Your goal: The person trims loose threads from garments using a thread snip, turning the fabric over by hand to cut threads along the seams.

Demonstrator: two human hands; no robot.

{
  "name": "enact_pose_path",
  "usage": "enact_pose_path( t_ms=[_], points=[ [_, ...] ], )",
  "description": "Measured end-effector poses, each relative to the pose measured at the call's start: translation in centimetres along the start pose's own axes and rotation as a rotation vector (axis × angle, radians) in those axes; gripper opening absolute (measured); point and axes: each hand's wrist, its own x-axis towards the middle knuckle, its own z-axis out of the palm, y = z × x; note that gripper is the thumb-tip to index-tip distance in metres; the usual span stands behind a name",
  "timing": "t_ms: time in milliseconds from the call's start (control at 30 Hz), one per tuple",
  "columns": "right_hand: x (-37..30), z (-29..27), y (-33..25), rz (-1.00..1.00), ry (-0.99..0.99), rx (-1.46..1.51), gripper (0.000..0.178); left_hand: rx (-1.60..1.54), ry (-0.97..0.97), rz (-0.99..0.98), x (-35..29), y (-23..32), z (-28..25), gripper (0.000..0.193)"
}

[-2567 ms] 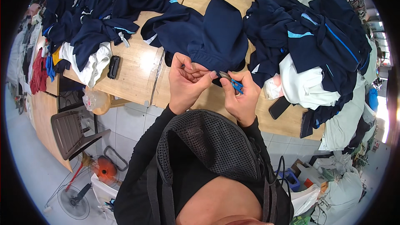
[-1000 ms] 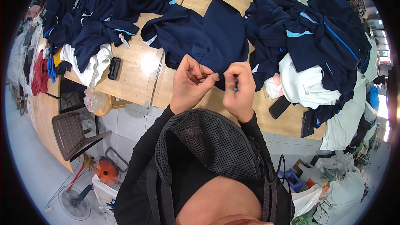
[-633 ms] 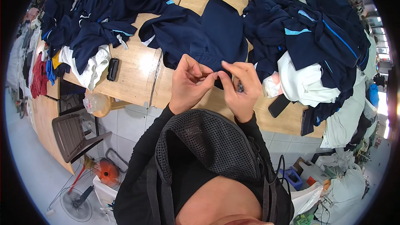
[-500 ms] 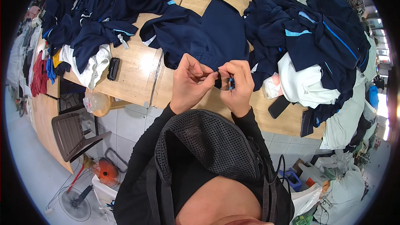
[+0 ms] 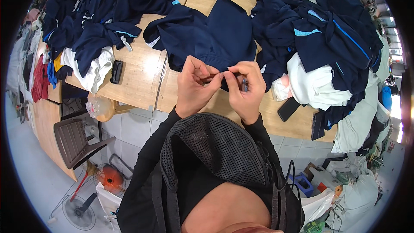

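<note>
navy garment (image 5: 215, 39) hem | left hand (image 5: 194, 87) pinching | right hand (image 5: 246, 88) pinching, fingers closed

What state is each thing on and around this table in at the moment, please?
Left hand: pinching the garment's hem.
Right hand: pinching the same hem, a small blue tool tucked in it.
Navy garment: spread flat on the wooden table.
Clothes heap: piled loosely at right.
Black phone: lying flat, screen dark.
Brown chair: unoccupied, standing on the floor.
</note>
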Motion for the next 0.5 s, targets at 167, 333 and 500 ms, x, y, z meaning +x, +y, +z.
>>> enact_pose_path(
  t_ms=[167, 333, 500],
  points=[
    [0.2, 0.0, 1.4, -0.076, -0.109, -0.053, 0.018, 0.228, -0.035, 0.072, -0.3, 0.0, -0.1, 0.042],
    [-1.4, -0.3, 2.7, 0.145, -0.187, 0.272, 0.011, 0.093, 0.028, 0.053, 0.1, -0.3, -0.5, 0.039],
    [-2.4, -1.0, 2.3, 0.364, -0.171, 0.308, 0.007, 0.071, 0.044, 0.018, 0.2, 0.4, -0.8, 0.039]
  ],
)
